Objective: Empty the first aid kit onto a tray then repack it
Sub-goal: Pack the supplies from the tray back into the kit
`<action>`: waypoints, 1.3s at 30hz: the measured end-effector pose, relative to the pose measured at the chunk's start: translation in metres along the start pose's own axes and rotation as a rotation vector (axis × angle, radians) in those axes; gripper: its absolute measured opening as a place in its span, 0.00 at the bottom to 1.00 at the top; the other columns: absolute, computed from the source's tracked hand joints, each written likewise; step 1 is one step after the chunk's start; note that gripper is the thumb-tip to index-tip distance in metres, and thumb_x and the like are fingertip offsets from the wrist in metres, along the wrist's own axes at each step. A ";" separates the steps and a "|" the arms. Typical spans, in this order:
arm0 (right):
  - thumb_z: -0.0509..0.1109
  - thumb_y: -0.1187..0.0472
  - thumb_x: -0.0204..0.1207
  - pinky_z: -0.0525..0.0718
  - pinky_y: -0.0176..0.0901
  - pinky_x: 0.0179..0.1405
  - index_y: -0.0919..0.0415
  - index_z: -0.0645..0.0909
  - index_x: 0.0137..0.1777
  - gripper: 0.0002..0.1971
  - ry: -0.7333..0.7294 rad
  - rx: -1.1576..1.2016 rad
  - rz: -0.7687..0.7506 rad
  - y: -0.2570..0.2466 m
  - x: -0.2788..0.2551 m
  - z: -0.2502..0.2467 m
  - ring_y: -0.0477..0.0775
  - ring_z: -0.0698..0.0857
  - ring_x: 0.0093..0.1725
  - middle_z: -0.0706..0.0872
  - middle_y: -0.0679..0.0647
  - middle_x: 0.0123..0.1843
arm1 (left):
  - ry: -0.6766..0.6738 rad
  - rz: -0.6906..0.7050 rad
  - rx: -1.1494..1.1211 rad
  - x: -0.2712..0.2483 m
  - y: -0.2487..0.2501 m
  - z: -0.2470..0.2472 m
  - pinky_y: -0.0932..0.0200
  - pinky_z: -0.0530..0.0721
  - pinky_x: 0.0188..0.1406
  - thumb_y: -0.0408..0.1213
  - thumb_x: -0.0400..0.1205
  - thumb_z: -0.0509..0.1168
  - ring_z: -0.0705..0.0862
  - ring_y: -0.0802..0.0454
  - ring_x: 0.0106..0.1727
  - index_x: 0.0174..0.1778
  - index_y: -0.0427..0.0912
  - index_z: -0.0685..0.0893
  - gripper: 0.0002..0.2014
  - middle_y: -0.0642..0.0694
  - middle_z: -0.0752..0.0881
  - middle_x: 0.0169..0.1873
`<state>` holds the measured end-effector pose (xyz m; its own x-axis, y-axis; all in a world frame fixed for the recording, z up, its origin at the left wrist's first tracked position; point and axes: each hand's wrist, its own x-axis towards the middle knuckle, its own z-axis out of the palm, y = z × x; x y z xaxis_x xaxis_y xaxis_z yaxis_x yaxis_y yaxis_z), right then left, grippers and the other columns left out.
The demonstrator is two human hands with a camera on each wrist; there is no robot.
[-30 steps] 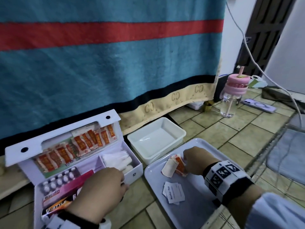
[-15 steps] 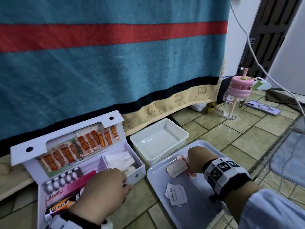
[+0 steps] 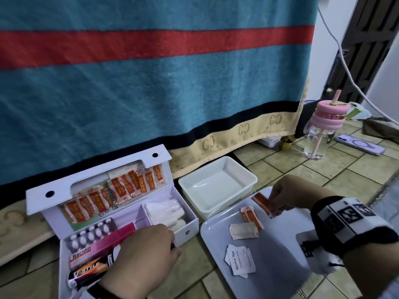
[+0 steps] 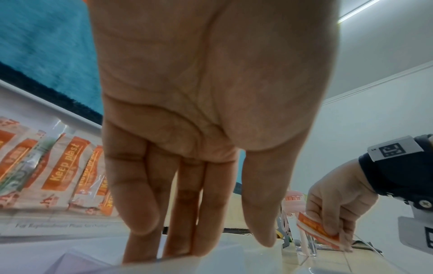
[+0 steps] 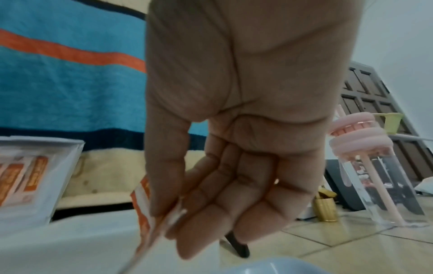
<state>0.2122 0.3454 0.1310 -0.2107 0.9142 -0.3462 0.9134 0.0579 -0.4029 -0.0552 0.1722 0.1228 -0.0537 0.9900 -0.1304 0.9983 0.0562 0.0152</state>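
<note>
The white first aid kit (image 3: 185,231) lies open on the floor at the left, orange plaster packets (image 3: 121,188) tucked in its lid. Inside are a blister pack (image 3: 90,234), a pink Bacidin box (image 3: 103,244), a black tube (image 3: 90,270) and white gauze (image 3: 164,210). My left hand (image 3: 149,255) rests flat with straight fingers (image 4: 140,213) over the kit's front edge. The grey tray (image 3: 276,275) to the right holds plaster packets (image 3: 251,216), a beige sachet (image 3: 243,230) and alcohol pads (image 3: 239,261). Above it my right hand (image 3: 280,201) pinches an orange plaster packet (image 3: 263,203) (image 5: 144,213) (image 4: 316,229).
An empty white plastic tub (image 3: 218,186) stands behind the tray. A pink-lidded water bottle (image 3: 321,128) and a purple phone (image 3: 360,144) are at the far right on the tiled floor. A teal and red striped blanket (image 3: 151,72) hangs behind everything.
My right hand has lifted an orange plaster packet off the tray, leaving other packets lying there. The left hand stays on the kit's front edge.
</note>
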 end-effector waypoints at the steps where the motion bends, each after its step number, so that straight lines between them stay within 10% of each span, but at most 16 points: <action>1: 0.78 0.63 0.64 0.86 0.39 0.40 0.54 0.86 0.32 0.05 -0.003 0.045 -0.041 -0.002 0.000 -0.002 0.47 0.86 0.33 0.91 0.52 0.33 | -0.001 0.012 -0.003 -0.001 -0.001 0.000 0.55 0.77 0.43 0.58 0.80 0.57 0.83 0.50 0.50 0.39 0.47 0.75 0.17 0.53 0.73 0.39; 8: 0.73 0.76 0.69 0.81 0.34 0.39 0.63 0.84 0.41 0.08 -0.266 0.316 -0.471 -0.060 -0.011 0.005 0.47 0.85 0.32 0.89 0.52 0.31 | -0.065 0.057 -0.323 -0.011 -0.021 -0.016 0.62 0.77 0.63 0.57 0.79 0.62 0.79 0.62 0.60 0.67 0.59 0.78 0.20 0.62 0.79 0.62; 17: 0.67 0.76 0.75 0.83 0.34 0.35 0.62 0.78 0.38 0.09 -0.432 0.406 -0.699 -0.172 0.012 0.053 0.48 0.86 0.34 0.89 0.57 0.38 | 0.240 -0.150 -0.257 -0.004 -0.085 -0.048 0.64 0.64 0.74 0.54 0.80 0.61 0.65 0.61 0.73 0.75 0.54 0.69 0.26 0.60 0.66 0.73; 24: 0.74 0.74 0.71 0.83 0.31 0.39 0.58 0.85 0.34 0.11 -0.138 0.550 -0.810 -0.217 0.029 0.055 0.38 0.84 0.32 0.88 0.47 0.31 | 0.244 -0.215 -0.243 0.003 -0.097 -0.044 0.58 0.45 0.81 0.53 0.82 0.60 0.41 0.57 0.82 0.83 0.51 0.39 0.41 0.59 0.42 0.82; 31: 0.63 0.74 0.79 0.85 0.52 0.54 0.69 0.86 0.47 0.09 0.117 0.572 -0.855 -0.241 0.043 0.056 0.60 0.83 0.46 0.79 0.54 0.43 | 0.288 -0.184 -0.205 0.009 -0.095 -0.037 0.60 0.61 0.75 0.51 0.81 0.61 0.57 0.57 0.73 0.81 0.55 0.52 0.34 0.57 0.58 0.68; 35: 0.71 0.71 0.74 0.81 0.33 0.54 0.62 0.90 0.47 0.08 0.195 0.485 -0.882 -0.243 0.038 0.059 0.50 0.85 0.48 0.87 0.52 0.47 | 0.287 -0.192 -0.189 0.008 -0.093 -0.035 0.58 0.60 0.76 0.49 0.82 0.61 0.55 0.57 0.75 0.80 0.57 0.56 0.31 0.57 0.57 0.70; 39: 0.73 0.66 0.71 0.82 0.36 0.53 0.52 0.91 0.45 0.09 0.207 0.243 -0.913 -0.243 0.040 0.064 0.44 0.86 0.50 0.91 0.47 0.48 | 0.274 -0.206 -0.200 0.006 -0.093 -0.031 0.58 0.58 0.77 0.49 0.82 0.60 0.53 0.57 0.77 0.80 0.59 0.54 0.32 0.57 0.55 0.73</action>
<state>-0.0403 0.3424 0.1607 -0.7170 0.6120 0.3339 0.3265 0.7180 -0.6148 -0.1494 0.1771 0.1514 -0.2839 0.9515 0.1184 0.9432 0.2550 0.2129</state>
